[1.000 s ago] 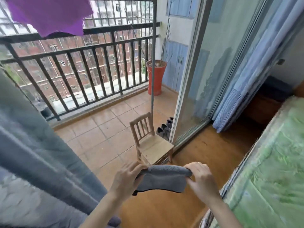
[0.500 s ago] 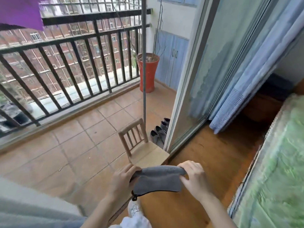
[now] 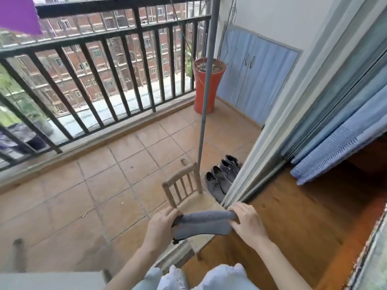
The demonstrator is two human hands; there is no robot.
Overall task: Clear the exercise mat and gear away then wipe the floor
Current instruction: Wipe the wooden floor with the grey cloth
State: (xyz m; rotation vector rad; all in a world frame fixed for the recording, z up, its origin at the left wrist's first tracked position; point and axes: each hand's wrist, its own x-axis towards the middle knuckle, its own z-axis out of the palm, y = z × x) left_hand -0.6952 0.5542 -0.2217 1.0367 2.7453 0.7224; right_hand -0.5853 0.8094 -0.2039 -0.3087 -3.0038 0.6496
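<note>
Left hand (image 3: 162,226): one, reaching forward, back of hand upward, its grip curling round the left end of the grey cloth (image 3: 202,225). Right hand (image 3: 248,223): one, likewise extending palm down, its grip pinching the cloth's right end. Grey cloth: one, folded, hanging stretched between the two hands in the air above the doorway threshold, over the seat of the small wooden chair (image 3: 189,192). Chair: one, standing on the balcony's tiled floor (image 3: 88,185) just beside the sliding door frame (image 3: 272,122). Dark shoes (image 3: 222,176): four, lying in a row beside the chair and against the frame. Red planter (image 3: 206,86): one, standing in the balcony corner near the black railing (image 3: 100,65). Grey pole (image 3: 206,80): one, running upright in front of the planter. Blue curtain (image 3: 335,139): one, hanging inside over the wooden floor (image 3: 289,216).
</note>
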